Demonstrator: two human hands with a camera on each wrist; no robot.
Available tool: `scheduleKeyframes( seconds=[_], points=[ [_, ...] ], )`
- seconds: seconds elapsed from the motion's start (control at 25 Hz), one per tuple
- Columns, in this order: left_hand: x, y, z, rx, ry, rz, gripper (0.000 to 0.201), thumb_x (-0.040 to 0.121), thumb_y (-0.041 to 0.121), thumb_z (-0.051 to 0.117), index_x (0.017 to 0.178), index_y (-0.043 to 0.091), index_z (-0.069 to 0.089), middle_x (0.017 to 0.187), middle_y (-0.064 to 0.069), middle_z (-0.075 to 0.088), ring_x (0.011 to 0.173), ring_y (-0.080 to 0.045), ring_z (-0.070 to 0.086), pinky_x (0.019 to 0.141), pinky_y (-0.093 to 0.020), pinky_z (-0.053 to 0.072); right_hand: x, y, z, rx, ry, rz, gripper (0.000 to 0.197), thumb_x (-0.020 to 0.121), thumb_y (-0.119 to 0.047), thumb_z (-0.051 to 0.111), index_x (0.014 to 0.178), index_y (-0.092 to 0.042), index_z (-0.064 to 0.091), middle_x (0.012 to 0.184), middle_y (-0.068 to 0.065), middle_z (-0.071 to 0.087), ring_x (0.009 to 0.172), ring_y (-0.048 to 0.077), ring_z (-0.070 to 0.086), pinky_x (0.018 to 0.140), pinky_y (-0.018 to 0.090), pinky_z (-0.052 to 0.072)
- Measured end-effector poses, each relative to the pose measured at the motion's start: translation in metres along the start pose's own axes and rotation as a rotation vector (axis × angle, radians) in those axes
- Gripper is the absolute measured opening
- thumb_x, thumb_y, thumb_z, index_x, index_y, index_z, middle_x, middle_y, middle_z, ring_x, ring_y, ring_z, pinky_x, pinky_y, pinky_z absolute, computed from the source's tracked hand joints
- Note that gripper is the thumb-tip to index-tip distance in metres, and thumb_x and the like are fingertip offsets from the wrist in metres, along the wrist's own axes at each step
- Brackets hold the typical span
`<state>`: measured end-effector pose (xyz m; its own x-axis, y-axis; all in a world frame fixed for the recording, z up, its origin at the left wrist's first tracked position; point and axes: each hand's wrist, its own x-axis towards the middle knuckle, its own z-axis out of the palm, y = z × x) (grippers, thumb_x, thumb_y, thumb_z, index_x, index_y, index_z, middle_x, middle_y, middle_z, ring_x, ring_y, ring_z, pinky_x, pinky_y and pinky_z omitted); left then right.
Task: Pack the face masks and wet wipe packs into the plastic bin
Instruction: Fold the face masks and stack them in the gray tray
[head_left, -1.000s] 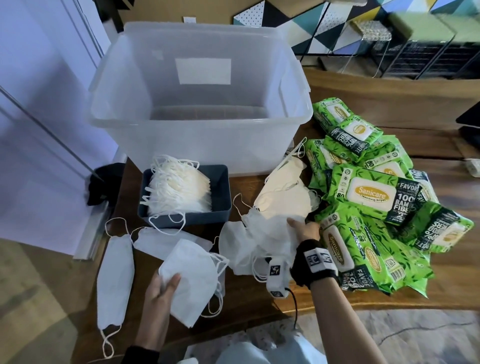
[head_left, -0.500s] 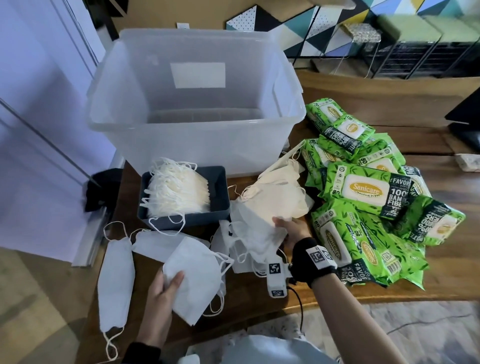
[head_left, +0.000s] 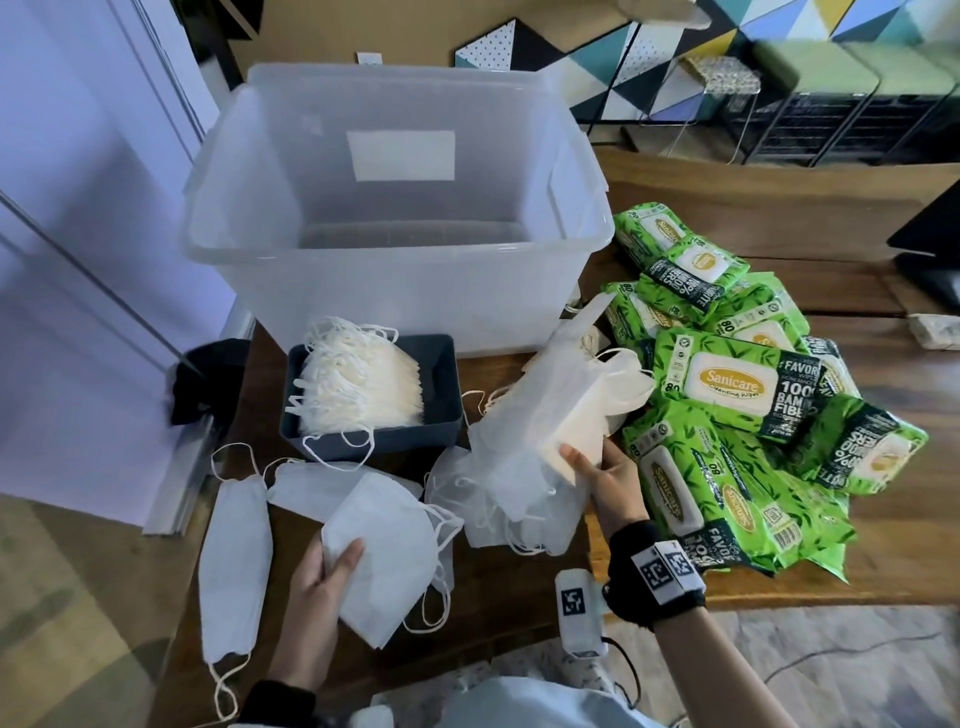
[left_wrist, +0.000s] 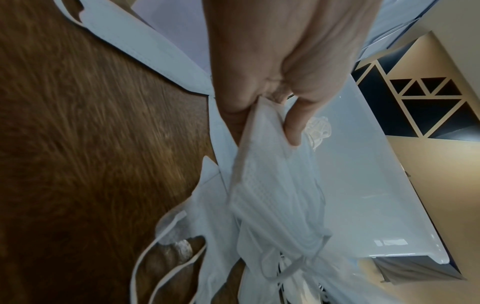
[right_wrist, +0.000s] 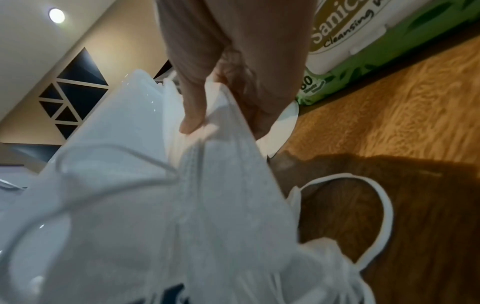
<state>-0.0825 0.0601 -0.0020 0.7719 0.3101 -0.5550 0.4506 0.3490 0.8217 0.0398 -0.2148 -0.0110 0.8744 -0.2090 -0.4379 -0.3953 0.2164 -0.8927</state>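
A large clear plastic bin (head_left: 395, 260) stands at the back of the wooden table. My right hand (head_left: 597, 473) grips a thick stack of white face masks (head_left: 561, 410) by its near end and holds it tilted up off the table; the wrist view shows thumb and fingers pinching the masks (right_wrist: 213, 164). My left hand (head_left: 327, 571) holds a small stack of folded white masks (head_left: 384, 556), pinched between thumb and fingers (left_wrist: 272, 164). More masks (head_left: 498, 509) lie heaped under the lifted stack. Green wet wipe packs (head_left: 727, 395) are piled to the right.
A dark grey tray (head_left: 441, 395) filled with cream masks stands in front of the bin. Loose masks (head_left: 234, 551) lie flat at the table's left edge. A dark object (head_left: 930, 260) sits at the far right. A wall and the floor lie to the left.
My right hand has taken hold of the mask stack and raised it, tilting it toward the bin. The left hand keeps its masks and has barely moved.
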Motion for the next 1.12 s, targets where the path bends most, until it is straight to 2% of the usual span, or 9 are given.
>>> scheduleKeyframes(
  seconds=[0.12,0.24,0.36,0.52,0.64,0.72,0.84,1.0,1.12],
  points=[
    [0.001,-0.001,0.0,0.009,0.006,0.002,0.02,0.092,0.014,0.056,0.109,0.02,0.061,0.107,-0.004,0.07,0.1,-0.024,0.064,0.084,-0.039,0.05,-0.001,0.006,-0.007,0.055,-0.024,0.003,0.046,0.061,-0.023,0.083,0.101,-0.007,0.067,0.093,0.006,0.073,0.083,0.02,0.067,0.072,0.03,0.057],
    [0.0,0.001,-0.003,-0.002,0.023,0.002,0.017,0.091,0.011,0.055,0.105,0.02,0.061,0.102,-0.002,0.07,0.095,-0.021,0.064,0.08,-0.036,0.05,0.001,0.01,-0.022,0.07,0.04,0.025,0.025,0.082,0.001,0.062,0.106,-0.006,0.062,0.079,-0.004,0.074,0.082,0.02,0.063,0.067,0.027,0.055],
    [-0.001,0.005,-0.007,-0.031,0.037,0.011,0.016,0.092,0.01,0.053,0.103,0.019,0.061,0.097,0.001,0.071,0.091,-0.016,0.063,0.076,-0.032,0.048,-0.002,0.014,-0.037,0.009,0.08,0.035,0.029,0.089,0.011,0.047,0.107,-0.007,0.059,0.087,0.004,0.067,0.084,0.022,0.059,0.066,0.025,0.054],
    [0.002,0.007,-0.014,-0.043,0.062,0.013,0.024,0.093,0.01,0.053,0.116,0.014,0.057,0.106,-0.002,0.066,0.096,-0.019,0.061,0.077,-0.033,0.048,-0.008,0.006,-0.054,-0.09,0.211,-0.092,0.038,0.088,0.012,0.047,0.124,-0.001,0.053,0.096,0.011,0.062,0.097,0.03,0.056,0.085,0.038,0.048],
    [0.006,0.005,-0.021,-0.037,0.088,0.029,0.033,0.093,0.015,0.054,0.126,0.014,0.053,0.117,-0.003,0.064,0.108,-0.024,0.058,0.089,-0.039,0.046,-0.011,-0.016,-0.061,-0.212,0.318,-0.281,0.027,0.087,0.007,0.052,0.112,0.0,0.057,0.093,0.014,0.061,0.089,0.025,0.056,0.085,0.041,0.046],
    [0.007,0.005,-0.022,-0.027,0.098,0.035,0.033,0.093,0.017,0.055,0.126,0.016,0.052,0.119,-0.003,0.061,0.11,-0.026,0.056,0.093,-0.041,0.043,-0.013,-0.033,-0.061,-0.211,0.364,-0.388,0.016,0.087,0.005,0.054,0.096,-0.007,0.058,0.08,0.007,0.06,0.075,0.016,0.055,0.077,0.032,0.046],
    [0.005,0.007,-0.021,-0.013,0.108,0.033,0.035,0.093,0.018,0.055,0.128,0.015,0.051,0.12,-0.003,0.059,0.111,-0.026,0.054,0.099,-0.043,0.042,-0.017,-0.063,-0.061,-0.154,0.489,-0.582,0.033,0.087,0.002,0.056,0.071,-0.023,0.043,0.062,-0.015,0.058,0.061,-0.005,0.048,0.065,0.015,0.043],
    [0.005,0.004,-0.026,-0.002,0.148,0.025,0.035,0.091,0.018,0.058,0.126,0.017,0.054,0.126,-0.003,0.06,0.116,-0.028,0.054,0.105,-0.052,0.038,-0.027,-0.097,-0.06,-0.082,0.539,-0.71,0.036,0.084,0.002,0.059,0.068,-0.025,0.042,0.058,-0.025,0.058,0.058,-0.012,0.047,0.061,0.006,0.04],
    [0.004,0.001,-0.028,-0.011,0.154,0.017,0.037,0.089,0.018,0.06,0.126,0.015,0.053,0.127,-0.005,0.059,0.117,-0.029,0.053,0.104,-0.053,0.039,-0.023,-0.092,-0.056,0.028,0.445,-0.605,0.025,0.084,0.003,0.059,0.075,-0.019,0.054,0.064,-0.018,0.065,0.063,-0.006,0.054,0.064,0.013,0.046]
  ],
)
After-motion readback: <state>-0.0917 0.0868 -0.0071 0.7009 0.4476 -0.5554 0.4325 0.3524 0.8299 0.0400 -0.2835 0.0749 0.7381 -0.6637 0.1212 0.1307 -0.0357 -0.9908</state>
